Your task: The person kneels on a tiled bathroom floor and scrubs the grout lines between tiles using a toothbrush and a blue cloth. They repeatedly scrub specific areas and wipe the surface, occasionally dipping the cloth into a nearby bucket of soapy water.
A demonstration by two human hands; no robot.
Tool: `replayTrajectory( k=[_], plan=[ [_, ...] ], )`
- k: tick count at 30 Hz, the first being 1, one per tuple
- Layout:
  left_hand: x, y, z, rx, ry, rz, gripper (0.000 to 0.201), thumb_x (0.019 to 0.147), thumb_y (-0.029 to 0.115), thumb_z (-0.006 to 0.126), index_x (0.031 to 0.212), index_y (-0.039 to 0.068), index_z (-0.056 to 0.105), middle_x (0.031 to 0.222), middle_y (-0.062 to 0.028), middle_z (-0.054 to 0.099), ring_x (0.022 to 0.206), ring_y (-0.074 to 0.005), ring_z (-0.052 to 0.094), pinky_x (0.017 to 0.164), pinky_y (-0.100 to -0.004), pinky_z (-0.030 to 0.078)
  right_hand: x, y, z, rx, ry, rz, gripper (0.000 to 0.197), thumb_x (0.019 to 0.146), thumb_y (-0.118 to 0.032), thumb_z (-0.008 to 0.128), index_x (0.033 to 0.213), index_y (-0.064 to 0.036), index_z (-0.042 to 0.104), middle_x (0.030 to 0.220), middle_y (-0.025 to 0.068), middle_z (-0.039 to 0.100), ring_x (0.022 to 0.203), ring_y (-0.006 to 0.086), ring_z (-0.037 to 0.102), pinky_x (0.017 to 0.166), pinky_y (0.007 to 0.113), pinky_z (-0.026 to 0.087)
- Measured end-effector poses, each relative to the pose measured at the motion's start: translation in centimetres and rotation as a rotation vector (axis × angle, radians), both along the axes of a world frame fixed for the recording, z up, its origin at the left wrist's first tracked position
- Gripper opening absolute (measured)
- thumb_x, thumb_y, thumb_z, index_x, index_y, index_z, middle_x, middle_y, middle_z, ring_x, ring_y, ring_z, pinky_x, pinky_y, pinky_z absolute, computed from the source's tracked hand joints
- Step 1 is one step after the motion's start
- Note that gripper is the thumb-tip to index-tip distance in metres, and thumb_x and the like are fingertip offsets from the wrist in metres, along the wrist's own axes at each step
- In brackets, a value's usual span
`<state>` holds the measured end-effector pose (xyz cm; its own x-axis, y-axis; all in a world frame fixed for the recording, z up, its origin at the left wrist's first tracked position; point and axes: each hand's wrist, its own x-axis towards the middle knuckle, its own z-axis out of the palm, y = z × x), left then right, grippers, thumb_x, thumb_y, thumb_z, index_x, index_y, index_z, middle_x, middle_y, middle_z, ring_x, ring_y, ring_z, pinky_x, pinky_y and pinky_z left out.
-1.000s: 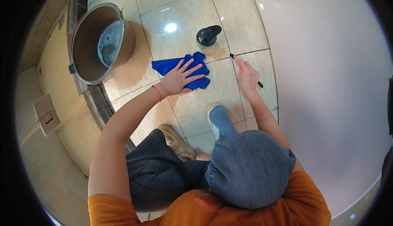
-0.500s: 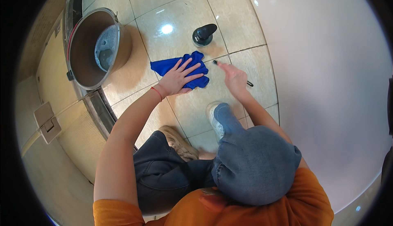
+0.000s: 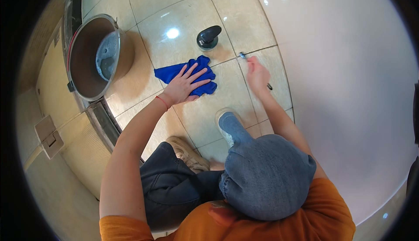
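Fingers spread, my left hand (image 3: 183,85) lies flat on a crumpled blue cloth (image 3: 170,72) on the tiled floor. To its right, my right hand (image 3: 258,76) is closed round a slim dark brush that looks like a toothbrush (image 3: 242,55). Its small bristled head meets the floor by a corner where grout lines cross, and the dark handle end sticks out behind my fist. Beyond the cloth stands a dark bottle (image 3: 208,38) with a black top, touched by neither hand.
A brown bucket (image 3: 123,62) with sudsy water (image 3: 106,55) stands at the far left by a dark door track (image 3: 106,121). A glossy pale panel (image 3: 345,88) bounds the right side. My shoes (image 3: 188,153) are planted on the tiles (image 3: 227,82) below the cloth.
My right hand has moved the toothbrush farther away and right, along the grout toward the line crossing. My left hand stays on the cloth; the whole view has shifted slightly.
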<state>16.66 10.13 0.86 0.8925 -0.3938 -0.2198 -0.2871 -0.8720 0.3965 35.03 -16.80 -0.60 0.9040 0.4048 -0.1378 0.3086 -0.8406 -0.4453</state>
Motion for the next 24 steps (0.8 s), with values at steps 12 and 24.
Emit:
replayTrajectory(
  k=[12,24],
  plan=[
    [-0.2,0.0,0.1,-0.019,0.0,0.001,0.076,0.092,0.051,0.066,0.159,0.03,0.037,0.172,-0.0074,0.02,0.158,-0.0398,0.018,0.127,-0.0579,0.016,0.9,-0.9,-0.2,-0.076,0.005,-0.009,0.012,0.102,-0.025,0.054,0.106,-0.0193,0.064,0.079,0.0174,0.071,0.076,0.0432,0.07,0.062,0.057,0.049],
    [0.1,0.1,-0.1,0.012,-0.045,-0.001,0.077,0.09,0.053,0.067,0.158,0.031,0.039,0.172,-0.0071,0.021,0.158,-0.0393,0.018,0.126,-0.0578,0.018,4.9,-2.8,0.3,-0.121,-0.03,-0.177,0.012,0.103,-0.026,0.054,0.105,-0.0174,0.062,0.079,0.0179,0.071,0.077,0.0431,0.069,0.063,0.057,0.049]
  ],
)
